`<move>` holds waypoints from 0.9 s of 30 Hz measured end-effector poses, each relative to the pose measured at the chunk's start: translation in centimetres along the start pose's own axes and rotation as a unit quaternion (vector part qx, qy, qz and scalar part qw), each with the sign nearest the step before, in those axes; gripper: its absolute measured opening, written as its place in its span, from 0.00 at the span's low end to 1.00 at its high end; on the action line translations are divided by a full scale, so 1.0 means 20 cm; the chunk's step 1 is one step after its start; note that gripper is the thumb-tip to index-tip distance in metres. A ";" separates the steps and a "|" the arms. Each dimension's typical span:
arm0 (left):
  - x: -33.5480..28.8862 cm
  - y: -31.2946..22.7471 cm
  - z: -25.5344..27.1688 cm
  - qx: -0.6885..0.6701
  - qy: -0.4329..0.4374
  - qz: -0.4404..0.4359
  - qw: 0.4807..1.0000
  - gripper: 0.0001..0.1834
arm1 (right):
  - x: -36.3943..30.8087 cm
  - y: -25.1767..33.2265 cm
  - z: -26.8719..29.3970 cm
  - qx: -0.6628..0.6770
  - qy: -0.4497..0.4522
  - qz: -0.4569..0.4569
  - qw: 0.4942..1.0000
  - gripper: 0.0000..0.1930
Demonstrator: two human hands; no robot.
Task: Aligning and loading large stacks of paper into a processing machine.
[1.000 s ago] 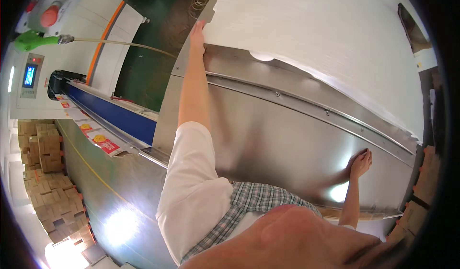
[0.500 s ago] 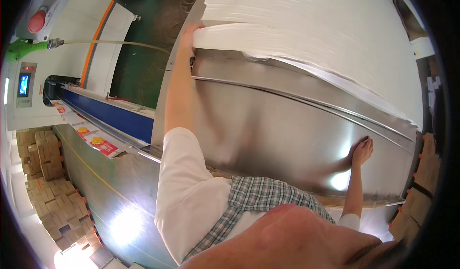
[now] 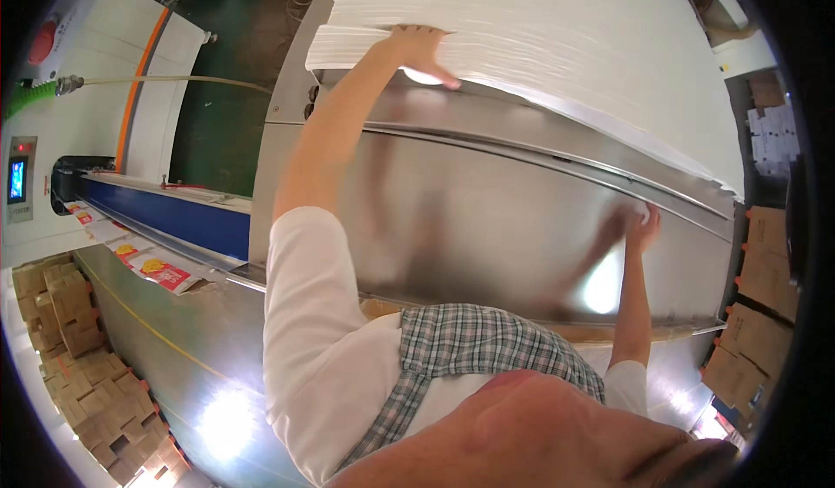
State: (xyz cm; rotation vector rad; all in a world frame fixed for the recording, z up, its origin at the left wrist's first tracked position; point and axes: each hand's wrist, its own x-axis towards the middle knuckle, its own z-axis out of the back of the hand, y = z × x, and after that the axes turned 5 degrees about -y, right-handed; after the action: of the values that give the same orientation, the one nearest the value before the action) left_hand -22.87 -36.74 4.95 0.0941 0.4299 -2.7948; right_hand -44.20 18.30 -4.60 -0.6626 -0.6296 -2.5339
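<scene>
Pressing evenly should keep edges aligned: left hand (image 3: 419,48), fingers spread, any grip unclear, at near edge of white paper stack (image 3: 557,44), steel surface (image 3: 487,227)'s far side. Right hand (image 3: 644,230) beside steel, finger opening unclear.

The top edge cuts off the stack of white sheets (image 3: 557,36). The fingertips of the left hand (image 3: 417,49) are hidden in it; a round white piece (image 3: 424,76) is partly covered. Writing on the screen (image 3: 17,179) is too small to read.
</scene>
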 end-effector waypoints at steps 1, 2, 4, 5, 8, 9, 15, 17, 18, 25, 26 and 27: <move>-0.04 -0.01 -0.03 0.069 -0.034 -0.016 0.997 0.53 | 0.06 0.12 -0.01 0.028 0.012 0.006 1.000 0.17; -0.08 -0.03 -0.06 0.144 -0.061 -0.030 0.987 0.54 | 0.14 0.26 -0.03 0.145 0.046 0.003 0.988 0.18; -0.12 -0.08 -0.10 0.135 -0.090 -0.011 0.987 0.53 | 0.26 0.65 -0.14 0.288 0.070 0.096 0.950 0.17; -0.13 -0.09 -0.11 0.131 -0.116 0.021 0.984 0.53 | 0.32 0.86 -0.18 0.271 0.090 0.202 0.937 0.16; -0.18 -0.14 -0.13 0.151 -0.126 0.042 0.980 0.48 | 0.34 1.53 -0.36 0.357 0.116 0.339 0.863 0.17; -0.21 -0.15 -0.13 0.155 -0.128 0.055 0.978 0.48 | 0.35 1.70 -0.40 0.356 0.136 0.376 0.845 0.17; -0.25 -0.19 -0.15 0.168 -0.130 0.086 0.973 0.46 | 0.56 1.80 -0.60 0.094 0.309 0.358 0.876 0.22; -0.20 -0.19 -0.15 0.170 -0.094 0.124 0.973 0.48 | 0.73 1.39 -0.60 0.144 0.310 0.292 0.893 0.21; -0.16 -0.18 -0.15 0.181 -0.082 0.143 0.970 0.50 | 0.81 1.16 -0.59 0.121 0.315 0.251 0.907 0.21; -0.05 0.01 -0.12 0.246 -0.018 0.198 0.949 0.48 | 1.34 -0.15 -0.33 -0.081 0.362 0.231 0.900 0.28; -0.07 0.04 -0.12 0.265 -0.012 0.181 0.947 0.48 | 1.37 -0.29 -0.27 -0.075 0.361 0.241 0.898 0.33; -0.07 0.07 -0.14 0.259 0.004 0.236 0.937 0.54 | 1.42 -0.41 -0.23 -0.094 0.394 0.217 0.888 0.36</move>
State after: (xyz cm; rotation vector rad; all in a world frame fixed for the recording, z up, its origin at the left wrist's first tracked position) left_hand -21.01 -36.79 2.13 0.2845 -0.3059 -2.3527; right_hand -72.29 13.98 4.56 0.1913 0.0573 -2.1688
